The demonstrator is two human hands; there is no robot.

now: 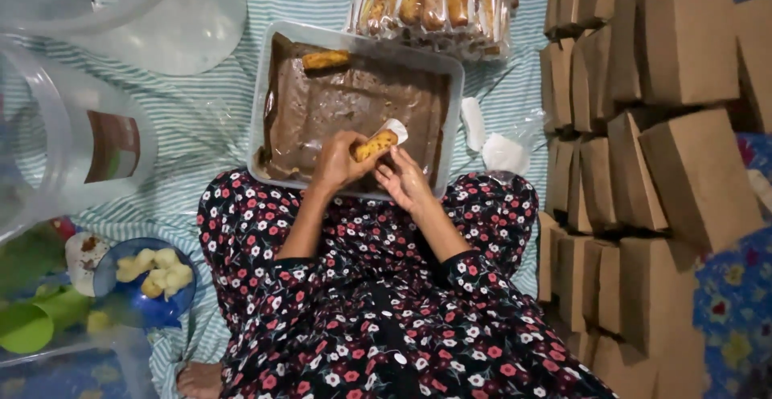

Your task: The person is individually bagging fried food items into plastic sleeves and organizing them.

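Note:
My left hand holds a golden fried roll over the near edge of a grey rectangular tray. My right hand touches the roll's lower end, and a bit of clear wrapper shows at the roll's far tip. The tray is lined with brown paper. A second fried roll lies at the tray's far left corner. The tray rests against my knees, which are covered by a dark floral garment.
A clear bag of wrapped rolls lies beyond the tray. Stacks of brown cardboard boxes fill the right side. Clear plastic containers stand at left, with a blue bowl of pale pieces and a green cup. Loose clear wrappers lie beside the tray.

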